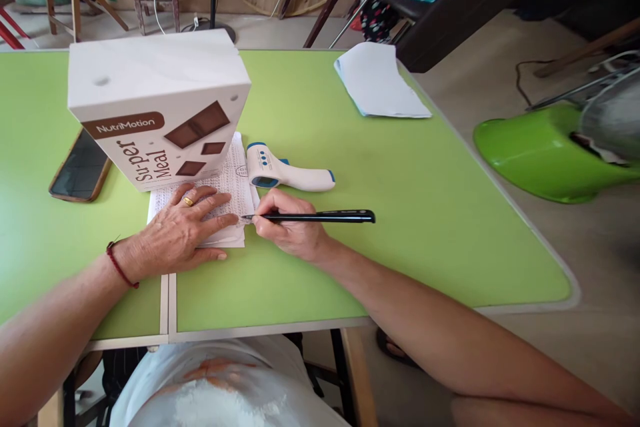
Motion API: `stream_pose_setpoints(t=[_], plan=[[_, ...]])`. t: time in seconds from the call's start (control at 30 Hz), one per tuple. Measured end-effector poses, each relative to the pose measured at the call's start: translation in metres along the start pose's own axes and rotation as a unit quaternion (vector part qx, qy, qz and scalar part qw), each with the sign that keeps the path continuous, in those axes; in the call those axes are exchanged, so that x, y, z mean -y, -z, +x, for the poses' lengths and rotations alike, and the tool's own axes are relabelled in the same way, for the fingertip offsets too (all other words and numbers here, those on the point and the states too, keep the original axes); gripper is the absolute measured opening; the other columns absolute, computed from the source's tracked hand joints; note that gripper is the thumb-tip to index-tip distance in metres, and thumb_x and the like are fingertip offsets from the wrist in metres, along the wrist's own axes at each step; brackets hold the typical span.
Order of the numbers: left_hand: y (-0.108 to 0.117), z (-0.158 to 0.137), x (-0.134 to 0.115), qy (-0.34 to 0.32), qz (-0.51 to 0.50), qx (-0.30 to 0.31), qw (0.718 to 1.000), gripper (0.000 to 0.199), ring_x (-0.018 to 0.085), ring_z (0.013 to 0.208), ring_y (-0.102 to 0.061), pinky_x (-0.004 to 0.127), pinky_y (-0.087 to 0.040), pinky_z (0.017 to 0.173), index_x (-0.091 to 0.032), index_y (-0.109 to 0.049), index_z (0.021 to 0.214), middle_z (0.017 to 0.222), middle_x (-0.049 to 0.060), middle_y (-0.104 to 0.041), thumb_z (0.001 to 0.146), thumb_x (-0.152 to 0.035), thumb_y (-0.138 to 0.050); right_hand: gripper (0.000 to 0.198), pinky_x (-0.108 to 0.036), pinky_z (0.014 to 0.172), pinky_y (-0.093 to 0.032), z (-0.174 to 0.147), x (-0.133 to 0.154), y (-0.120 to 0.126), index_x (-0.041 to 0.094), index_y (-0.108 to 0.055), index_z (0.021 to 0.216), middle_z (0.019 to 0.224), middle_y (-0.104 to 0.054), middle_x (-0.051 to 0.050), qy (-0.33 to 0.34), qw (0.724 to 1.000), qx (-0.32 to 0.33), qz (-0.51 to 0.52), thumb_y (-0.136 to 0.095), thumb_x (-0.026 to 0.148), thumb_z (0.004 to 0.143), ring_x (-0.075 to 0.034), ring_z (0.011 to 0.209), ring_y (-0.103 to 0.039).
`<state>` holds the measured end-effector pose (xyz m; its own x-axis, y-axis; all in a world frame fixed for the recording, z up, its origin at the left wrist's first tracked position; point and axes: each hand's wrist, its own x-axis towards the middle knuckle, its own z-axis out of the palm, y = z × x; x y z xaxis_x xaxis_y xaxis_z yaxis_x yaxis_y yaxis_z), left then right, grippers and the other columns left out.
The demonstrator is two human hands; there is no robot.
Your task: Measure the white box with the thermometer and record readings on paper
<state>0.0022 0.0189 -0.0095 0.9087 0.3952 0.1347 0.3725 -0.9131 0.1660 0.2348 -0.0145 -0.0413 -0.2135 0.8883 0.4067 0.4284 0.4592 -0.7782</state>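
Note:
My right hand (293, 225) pinches a black pen (330, 216), its tip at the right edge of a paper covered in handwriting (233, 177). Flat across that paper lies my left hand (187, 230), fingers spread, with a ring on one finger and a red cord at the wrist. A white box (165, 107) printed "NutriMotion" and "Su-per Meal" stands on the far part of the paper and hides some of it. Just beyond my right hand rests a white and blue infrared thermometer (287, 170).
A phone in a brown case (83, 167) lies left of the box. Folded white sheets (377, 83) sit at the far right of the green table (425, 233). Beyond the table's right edge is a bright green plastic chair (545, 153). A dark post (465, 0) rises by the far right corner.

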Motion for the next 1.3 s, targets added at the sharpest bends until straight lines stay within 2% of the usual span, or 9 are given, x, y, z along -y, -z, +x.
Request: stream_pose_setpoints(t=[0.57, 1.03, 1.3], plan=[[0.0004, -0.0002, 0.0000, 0.001, 0.002, 0.004, 1.000, 0.052, 0.037, 0.127, -0.042, 0.059, -0.031, 0.106, -0.018, -0.056, 0.132, 0.143, 0.017, -0.047, 0.095, -0.054, -0.048, 0.014, -0.023, 0.046, -0.039, 0.0004, -0.0003, 0.0015, 0.023, -0.048, 0.065, 0.056, -0.054, 0.004, 0.006, 1.000, -0.017, -0.005, -0.056, 0.017, 0.075, -0.010, 0.049, -0.047], [-0.0003, -0.0004, 0.0003, -0.002, 0.005, -0.003, 1.000, 0.054, 0.037, 0.126, -0.043, 0.059, -0.032, 0.105, -0.017, -0.057, 0.131, 0.142, 0.018, -0.048, 0.096, -0.057, -0.044, 0.018, -0.025, 0.048, -0.041, -0.0006, 0.0001, 0.0012, 0.023, -0.046, 0.063, 0.056, -0.054, 0.003, -0.005, 1.000, -0.004, -0.020, -0.058, 0.022, 0.075, -0.011, 0.051, -0.049], [-0.0001, -0.0003, 0.0002, -0.003, 0.000, -0.005, 1.000, 0.053, 0.038, 0.126, -0.043, 0.059, -0.032, 0.105, -0.017, -0.057, 0.131, 0.142, 0.018, -0.048, 0.096, -0.055, -0.047, 0.014, -0.021, 0.042, -0.036, -0.0005, 0.0008, 0.0004, 0.022, -0.049, 0.064, 0.055, -0.054, 0.005, 0.007, 0.999, -0.043, 0.019, -0.056, 0.015, 0.075, -0.008, 0.045, -0.046]])
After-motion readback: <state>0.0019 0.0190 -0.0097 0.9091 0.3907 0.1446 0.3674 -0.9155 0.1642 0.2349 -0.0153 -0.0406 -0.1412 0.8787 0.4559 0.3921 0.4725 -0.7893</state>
